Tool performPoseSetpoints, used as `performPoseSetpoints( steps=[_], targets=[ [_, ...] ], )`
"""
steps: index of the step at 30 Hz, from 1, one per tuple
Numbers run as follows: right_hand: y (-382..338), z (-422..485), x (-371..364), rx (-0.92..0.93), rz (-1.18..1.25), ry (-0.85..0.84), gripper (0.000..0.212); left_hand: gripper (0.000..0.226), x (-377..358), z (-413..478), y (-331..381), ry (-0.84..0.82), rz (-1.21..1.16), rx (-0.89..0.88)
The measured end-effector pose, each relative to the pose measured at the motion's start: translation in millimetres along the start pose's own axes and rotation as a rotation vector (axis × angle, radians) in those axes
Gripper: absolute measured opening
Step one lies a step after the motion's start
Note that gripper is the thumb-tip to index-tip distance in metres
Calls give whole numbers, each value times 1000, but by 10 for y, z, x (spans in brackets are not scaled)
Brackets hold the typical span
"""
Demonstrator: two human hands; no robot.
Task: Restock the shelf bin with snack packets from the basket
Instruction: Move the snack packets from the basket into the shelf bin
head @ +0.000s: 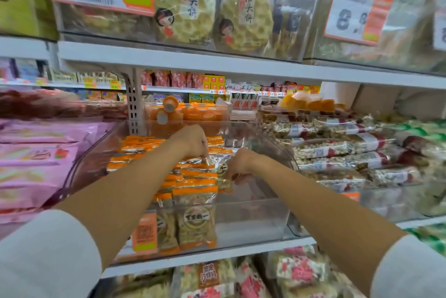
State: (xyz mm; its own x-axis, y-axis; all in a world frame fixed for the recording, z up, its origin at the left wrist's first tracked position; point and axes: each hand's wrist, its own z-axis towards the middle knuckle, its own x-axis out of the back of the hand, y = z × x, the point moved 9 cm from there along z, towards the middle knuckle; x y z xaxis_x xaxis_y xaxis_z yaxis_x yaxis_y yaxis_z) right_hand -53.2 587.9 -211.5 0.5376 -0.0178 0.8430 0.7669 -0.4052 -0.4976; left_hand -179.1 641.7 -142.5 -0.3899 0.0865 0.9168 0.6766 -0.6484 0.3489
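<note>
Head view: both bare forearms reach into the clear shelf bin (253, 220) on the middle shelf; the right hand (241, 165) has its fingers curled round a packet (220, 170) at the right end of the stock, gripping it; the left hand (193, 140) bends down from above and appears to pinch the crinkled top edge of that same packet, though the blur leaves the exact contact uncertain; the packet sits just against the rows of orange-topped snack packets (195, 186) already standing in the bin; those rows fill the left and middle of the bin from front to back, while the right part shows bare clear plastic, so by my reckoning the restock is somewhat past half, with more packets still to go in; the basket is not in sight, so what remains in it cannot be told; wrapped nut bars (337, 150) fill the neighbouring bin on the right
</note>
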Motion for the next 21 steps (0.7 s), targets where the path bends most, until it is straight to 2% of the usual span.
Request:
performPoseSetpoints(
  steps=[5,10,15,17,21],
  targets=[
    [23,81,-143,-16,51,-60,18,12,-57,45,-13,36,27,20],
    [16,64,-184,-5,123,-59,21,3,-34,8,-11,31,10,28],
    [83,7,-207,-54,230,-88,21,6,-39,-17,-14,21,-10,45],
    [97,-4,-166,-56,200,-67,12,8,-19,-38,-24,34,-33,52],
    [86,-145,71,-32,148,79,19,19,102,-155,30,116,-59,59]
  ],
)
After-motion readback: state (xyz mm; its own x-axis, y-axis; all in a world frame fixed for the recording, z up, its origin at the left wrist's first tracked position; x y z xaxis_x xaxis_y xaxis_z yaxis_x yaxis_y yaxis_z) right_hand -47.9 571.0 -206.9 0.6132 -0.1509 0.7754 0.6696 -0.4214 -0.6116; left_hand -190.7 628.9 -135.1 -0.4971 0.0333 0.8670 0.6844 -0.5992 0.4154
